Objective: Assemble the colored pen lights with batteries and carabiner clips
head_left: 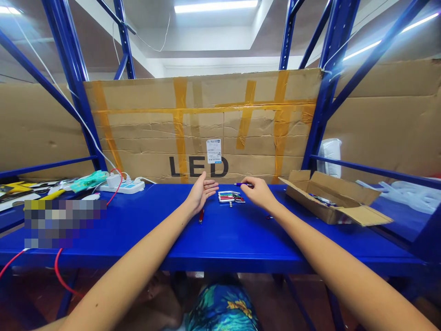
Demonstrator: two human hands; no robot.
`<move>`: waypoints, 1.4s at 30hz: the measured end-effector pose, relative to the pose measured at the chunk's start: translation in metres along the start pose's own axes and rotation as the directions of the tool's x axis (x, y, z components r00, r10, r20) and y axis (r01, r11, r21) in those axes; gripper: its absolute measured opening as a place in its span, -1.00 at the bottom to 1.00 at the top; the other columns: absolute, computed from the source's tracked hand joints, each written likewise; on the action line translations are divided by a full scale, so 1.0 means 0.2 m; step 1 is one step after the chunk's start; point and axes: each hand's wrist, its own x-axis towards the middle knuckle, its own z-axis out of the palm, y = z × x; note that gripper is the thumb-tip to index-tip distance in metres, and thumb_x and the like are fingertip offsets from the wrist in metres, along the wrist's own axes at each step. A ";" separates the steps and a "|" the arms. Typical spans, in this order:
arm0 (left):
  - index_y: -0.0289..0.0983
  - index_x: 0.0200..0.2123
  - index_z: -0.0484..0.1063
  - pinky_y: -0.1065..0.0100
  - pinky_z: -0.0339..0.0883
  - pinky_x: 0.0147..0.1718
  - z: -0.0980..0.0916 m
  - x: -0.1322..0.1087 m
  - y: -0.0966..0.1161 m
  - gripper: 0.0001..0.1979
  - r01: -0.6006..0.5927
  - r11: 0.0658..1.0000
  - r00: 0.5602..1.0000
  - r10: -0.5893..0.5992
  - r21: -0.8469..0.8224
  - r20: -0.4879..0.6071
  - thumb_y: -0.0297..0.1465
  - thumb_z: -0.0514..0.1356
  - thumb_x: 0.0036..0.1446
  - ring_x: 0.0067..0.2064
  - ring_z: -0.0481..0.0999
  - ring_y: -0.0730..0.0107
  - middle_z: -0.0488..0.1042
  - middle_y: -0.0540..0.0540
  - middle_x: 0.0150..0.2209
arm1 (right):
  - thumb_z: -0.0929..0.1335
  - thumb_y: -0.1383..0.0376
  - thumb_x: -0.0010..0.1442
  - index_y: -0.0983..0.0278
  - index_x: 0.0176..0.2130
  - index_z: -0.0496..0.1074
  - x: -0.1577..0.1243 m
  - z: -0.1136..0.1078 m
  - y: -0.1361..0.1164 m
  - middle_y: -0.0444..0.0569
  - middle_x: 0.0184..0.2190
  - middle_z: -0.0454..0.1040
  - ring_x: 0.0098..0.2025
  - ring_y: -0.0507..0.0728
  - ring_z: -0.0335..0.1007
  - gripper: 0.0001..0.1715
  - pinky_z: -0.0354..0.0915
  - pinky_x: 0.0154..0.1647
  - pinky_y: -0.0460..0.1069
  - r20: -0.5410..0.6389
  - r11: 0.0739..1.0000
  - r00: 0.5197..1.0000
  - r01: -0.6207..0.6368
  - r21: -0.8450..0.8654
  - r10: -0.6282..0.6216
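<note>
My left hand [200, 193] is open, its fingers stretched toward a row of several pens [230, 197] in different colours on the blue shelf. It holds nothing that I can see. Below its palm lies a red pen [201, 216]. On the other side of the row, my right hand [259, 192] is closed on a dark blue or purple pen [238, 184], whose end points left. A small shiny piece [230, 205] rests just in front of the row. Partly hidden by my right wrist is a small dark object [269, 217], too small to name.
An open cardboard box [324, 211] with some pens [322, 200] inside stands at the right. On the left are a white power strip [126, 186], red cables [115, 193] and mixed tools. A large cardboard sheet [148, 138] marked LED closes off the back, between blue posts [319, 115].
</note>
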 end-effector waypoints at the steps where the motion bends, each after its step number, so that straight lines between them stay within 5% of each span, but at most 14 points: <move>1: -0.45 -0.10 0.44 0.21 0.33 0.08 0.00 0.00 0.00 -0.42 0.000 1.000 1.000 0.000 -0.003 -0.003 -0.03 -0.04 0.28 0.02 0.53 0.10 0.49 -0.43 0.02 | 0.25 0.24 0.06 0.30 -0.47 0.48 0.00 0.00 0.00 -0.08 -0.54 0.48 -0.45 0.06 0.28 -0.73 0.12 -0.40 -0.07 0.011 1.000 1.000 0.000 -0.010 0.000; 6: -0.47 -0.16 0.44 0.23 0.34 0.07 -0.01 0.01 -0.02 -0.44 -0.015 1.000 1.000 0.015 -0.009 -0.001 -0.03 0.01 0.26 0.01 0.54 0.10 0.47 -0.48 0.01 | 0.26 0.27 0.05 0.30 -0.45 0.51 0.00 0.01 0.01 -0.05 -0.49 0.52 -0.42 0.08 0.31 -0.74 0.13 -0.38 -0.06 0.102 0.998 0.995 -0.008 -0.069 0.015; 13: -0.43 -0.20 0.45 0.23 0.34 0.07 -0.01 0.01 -0.02 -0.47 -0.020 1.000 1.000 0.020 -0.007 0.003 -0.03 0.03 0.25 0.00 0.54 0.11 0.50 -0.46 -0.03 | 0.25 0.26 0.09 0.29 -0.39 0.52 0.00 -0.01 0.00 -0.06 -0.48 0.53 -0.43 0.08 0.31 -0.72 0.15 -0.37 -0.06 -0.054 0.999 0.998 0.024 -0.020 -0.026; 20: -0.46 -0.15 0.45 0.22 0.35 0.07 0.00 0.00 -0.01 -0.46 -0.018 1.000 1.000 0.018 0.002 0.012 -0.05 0.02 0.26 0.02 0.53 0.09 0.49 -0.47 -0.02 | 0.26 0.27 0.06 0.30 -0.47 0.51 0.00 0.00 0.01 -0.06 -0.52 0.51 -0.44 0.07 0.29 -0.73 0.11 -0.40 -0.06 0.113 0.994 0.993 0.033 -0.100 -0.022; 25: -0.45 -0.16 0.45 0.22 0.35 0.05 0.00 0.01 -0.02 -0.46 -0.009 1.000 1.000 0.009 -0.005 0.028 -0.04 0.03 0.26 -0.02 0.55 0.11 0.51 -0.45 -0.05 | 0.25 0.26 0.09 0.31 -0.43 0.52 0.00 -0.01 -0.01 -0.07 -0.51 0.51 -0.44 0.06 0.30 -0.71 0.13 -0.38 -0.07 -0.006 0.999 0.999 0.042 -0.031 -0.042; 31: -0.44 -0.20 0.45 0.23 0.37 0.03 0.00 0.01 -0.01 -0.48 -0.007 1.000 0.999 0.007 -0.015 0.039 -0.05 0.02 0.27 -0.05 0.56 0.13 0.52 -0.45 -0.07 | 0.25 0.29 0.08 0.31 -0.44 0.52 0.00 -0.01 -0.01 -0.03 -0.48 0.54 -0.41 0.09 0.35 -0.72 0.16 -0.36 -0.06 0.049 0.999 0.998 0.047 -0.027 -0.046; 36: -0.41 -0.25 0.45 0.22 0.38 0.00 0.01 0.00 0.00 -0.49 -0.008 1.000 0.999 0.009 -0.014 0.038 -0.04 0.01 0.27 -0.08 0.58 0.14 0.54 -0.42 -0.12 | 0.25 0.29 0.12 0.30 -0.39 0.55 0.00 -0.02 -0.01 -0.02 -0.43 0.57 -0.37 0.11 0.39 -0.71 0.20 -0.31 -0.05 -0.021 0.999 0.999 0.042 -0.009 -0.042; 42: -0.35 -0.33 0.50 0.19 0.40 -0.16 -0.01 0.00 -0.02 -0.68 -0.179 0.948 0.983 0.160 0.264 0.093 -0.19 0.16 0.19 -0.31 0.58 0.22 0.57 -0.26 -0.31 | 0.26 0.27 0.20 0.29 -0.31 0.57 0.00 0.00 0.01 -0.01 -0.35 0.60 -0.32 0.11 0.42 -0.70 0.21 -0.30 -0.05 0.226 0.996 0.973 0.064 -0.062 -0.049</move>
